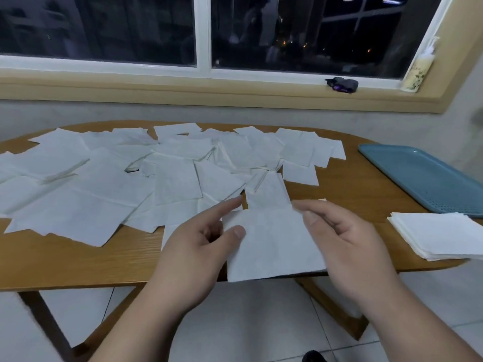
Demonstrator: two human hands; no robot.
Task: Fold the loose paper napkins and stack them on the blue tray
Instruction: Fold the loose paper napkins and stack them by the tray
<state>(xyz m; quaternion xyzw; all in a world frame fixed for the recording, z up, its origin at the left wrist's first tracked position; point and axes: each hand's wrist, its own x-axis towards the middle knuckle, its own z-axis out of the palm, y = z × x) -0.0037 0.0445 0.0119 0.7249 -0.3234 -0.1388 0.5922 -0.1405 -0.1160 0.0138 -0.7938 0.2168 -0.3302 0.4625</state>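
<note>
Under a dark window, an oval wooden table [65, 259] carries loose white paper napkins [104, 184] spread across its left and middle. At the near edge the left hand [193, 246] pinches the left side of a long white paper napkin [271, 241], thumb on top and forefinger stretched out. The napkin's long axis runs straight away from the person. The right hand [350, 241] sits at its right edge with fingers loosely curled; whether it grips is unclear. Further right lies a stack of folded white napkins [439, 236], then the blue plastic tray [428, 178], nearer the right hand.
</note>
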